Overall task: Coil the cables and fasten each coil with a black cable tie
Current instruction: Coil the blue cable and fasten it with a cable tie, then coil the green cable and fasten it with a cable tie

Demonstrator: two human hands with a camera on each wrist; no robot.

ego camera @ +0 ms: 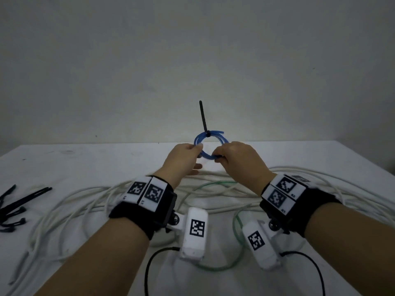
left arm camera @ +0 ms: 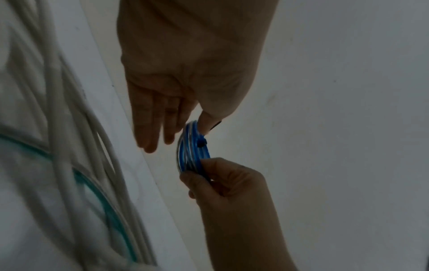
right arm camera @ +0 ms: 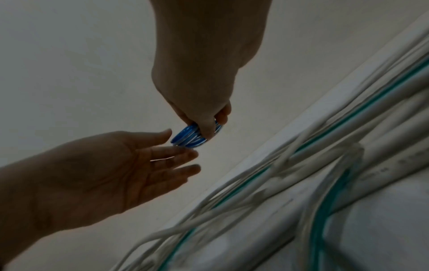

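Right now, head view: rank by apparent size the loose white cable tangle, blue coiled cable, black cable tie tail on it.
loose white cable tangle
blue coiled cable
black cable tie tail: as long as the coil is wide, but thinner

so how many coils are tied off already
1: the blue coil, pinched in the right hand, black cable tie at its top. The white cables and green cable lie loose.

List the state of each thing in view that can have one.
blue coil, wound, tied, held up.
black cable tie, fastened round the coil, tail sticking up.
left hand, fingers straight, touching the coil.
right hand, pinching the coil.
white cables, loose, uncoiled.
green cable, loose, uncoiled.
spare cable ties, lying unused.
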